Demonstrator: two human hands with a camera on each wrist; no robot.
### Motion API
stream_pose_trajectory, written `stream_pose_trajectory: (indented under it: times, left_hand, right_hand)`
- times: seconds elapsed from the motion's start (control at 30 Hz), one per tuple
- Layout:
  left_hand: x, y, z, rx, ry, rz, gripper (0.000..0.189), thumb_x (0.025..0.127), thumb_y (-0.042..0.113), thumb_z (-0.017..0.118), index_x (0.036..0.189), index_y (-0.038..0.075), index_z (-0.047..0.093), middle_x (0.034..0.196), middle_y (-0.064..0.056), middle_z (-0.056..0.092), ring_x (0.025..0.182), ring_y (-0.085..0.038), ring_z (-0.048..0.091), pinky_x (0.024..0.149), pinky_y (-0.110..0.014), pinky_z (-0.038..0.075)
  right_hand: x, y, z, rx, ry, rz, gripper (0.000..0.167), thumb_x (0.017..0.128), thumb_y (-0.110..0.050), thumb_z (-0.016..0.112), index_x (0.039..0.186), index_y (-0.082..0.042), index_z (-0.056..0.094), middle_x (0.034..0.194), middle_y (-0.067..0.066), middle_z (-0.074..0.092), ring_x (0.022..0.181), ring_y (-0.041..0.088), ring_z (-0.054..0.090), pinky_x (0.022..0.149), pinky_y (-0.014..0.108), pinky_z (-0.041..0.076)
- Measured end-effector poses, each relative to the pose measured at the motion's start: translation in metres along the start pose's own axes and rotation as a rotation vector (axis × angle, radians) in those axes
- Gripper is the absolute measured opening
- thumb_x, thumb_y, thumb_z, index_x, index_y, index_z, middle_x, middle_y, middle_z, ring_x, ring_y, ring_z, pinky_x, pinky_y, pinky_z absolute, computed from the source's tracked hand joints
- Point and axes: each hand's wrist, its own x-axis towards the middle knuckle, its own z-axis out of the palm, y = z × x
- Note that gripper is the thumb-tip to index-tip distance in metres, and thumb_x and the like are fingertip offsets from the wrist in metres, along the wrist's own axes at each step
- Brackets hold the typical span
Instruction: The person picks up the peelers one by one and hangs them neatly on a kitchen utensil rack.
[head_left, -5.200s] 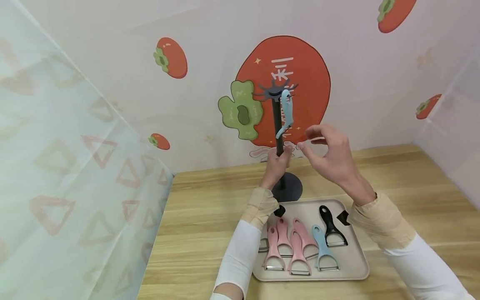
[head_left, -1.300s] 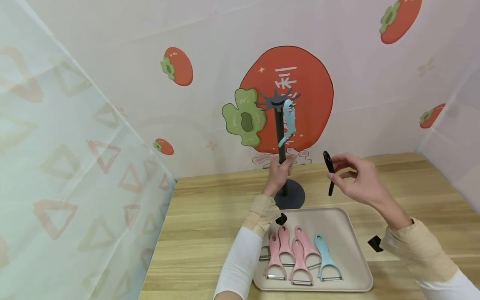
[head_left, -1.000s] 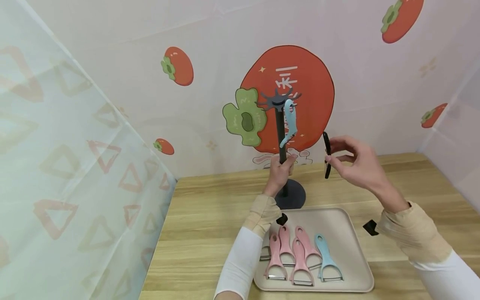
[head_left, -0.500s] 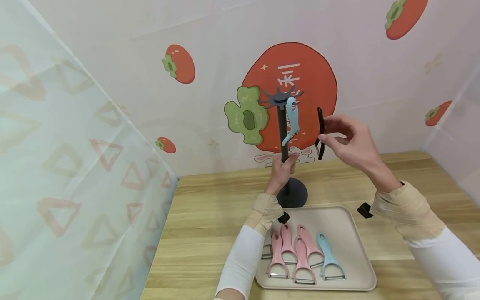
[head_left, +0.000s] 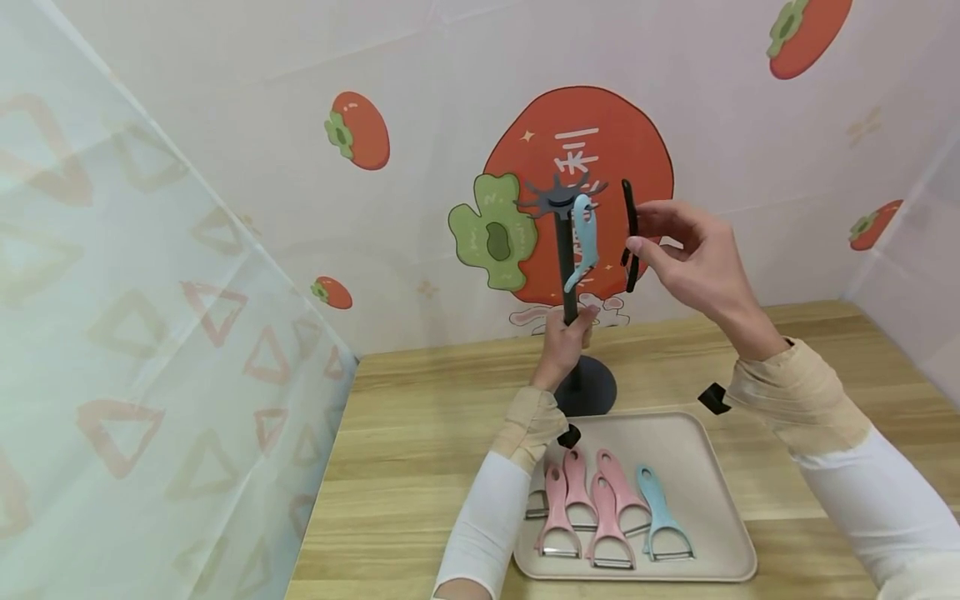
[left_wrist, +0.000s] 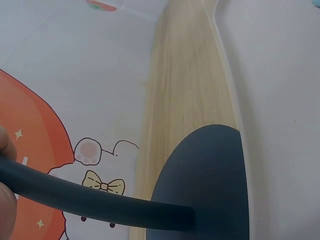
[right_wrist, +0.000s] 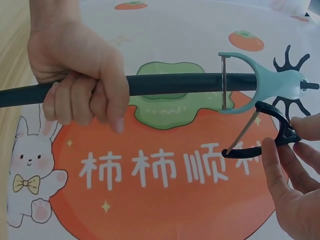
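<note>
**peelfan:** What's the setup, big stuff first?

**me:** Printed wall [head_left: 435, 50] at the back, wood-look surface [head_left: 405, 467] in front of it, beige tray [head_left: 678, 437] on that. Just past the tray there's a dark stand [head_left: 565, 254], pole upright, with a ring of hooks [head_left: 557, 201] up top.

**peelfan:** And your hands?

**me:** Left hand [head_left: 562, 337] is wrapped round the pole below the hooks. Right hand [head_left: 693, 254] pinches the black peeler [head_left: 632, 225] in the air, just right of the hanging light-blue peeler [head_left: 586, 237], not touching it.

**peelfan:** Which way does the black one point?

**me:** Handle end up, blade end down, long axis close to vertical, top leaning a touch left. Same way up as the hanging one.

**peelfan:** Anything hard to see?

**me:** My head cam gets the black one nearly edge-on. Right wrist cam shows the blade, but my fingers cover much of the handle. Left wrist cam cuts off the stand's top. On the tray, four pink peelers [head_left: 604, 504] and a second light-blue one [head_left: 655, 496] show fine, but one more [head_left: 537, 513] is partly behind my left sleeve [head_left: 487, 508]; can't make out its handle.
</note>
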Motion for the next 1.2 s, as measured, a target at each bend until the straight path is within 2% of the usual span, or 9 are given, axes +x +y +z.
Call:
stream_pose_trajectory:
  times: [0.23,0.57,0.87,1.2]
  left_hand:
    - [0.000,0.000,0.000,-0.027,-0.001,0.001,0.053,0.110,0.015,0.057,0.062,-0.004,0.043,0.052,0.007,0.034,0.041,-0.014,0.027,0.044,-0.029,0.024]
    - [-0.001,0.001,-0.001,-0.002,-0.002,-0.004,0.053,0.110,0.017,0.056,0.062,0.001,0.044,0.052,0.008,0.034,0.041,-0.014,0.027,0.044,-0.029,0.023]
    - [0.000,-0.001,-0.001,-0.018,-0.005,0.025,0.055,0.110,0.017,0.056,0.059,0.003,0.041,0.052,0.006,0.033,0.041,-0.017,0.026,0.043,-0.031,0.022]
    - [0.000,-0.001,0.000,-0.014,0.006,0.007,0.054,0.110,0.019,0.055,0.060,0.002,0.042,0.052,0.007,0.033,0.041,-0.016,0.026,0.044,-0.031,0.022]
  right_hand:
    - [0.006,-0.003,0.006,0.028,0.024,-0.044,0.038,0.098,-0.002,0.073,0.136,-0.006,0.070,0.118,-0.004,0.075,0.108,0.011,0.072,0.090,0.014,0.056]
    - [0.009,-0.002,0.013,0.029,0.069,-0.076,0.036,0.098,-0.003,0.073,0.135,-0.005,0.073,0.115,-0.009,0.075,0.104,0.011,0.072,0.087,0.015,0.057]
    - [0.013,-0.001,0.015,0.045,0.050,-0.069,0.035,0.099,-0.003,0.072,0.134,-0.005,0.073,0.116,-0.009,0.075,0.106,0.011,0.072,0.087,0.015,0.057]
    - [0.014,0.000,0.018,0.061,0.042,-0.074,0.035,0.099,-0.002,0.071,0.135,-0.004,0.072,0.117,-0.008,0.075,0.107,0.011,0.071,0.089,0.016,0.056]
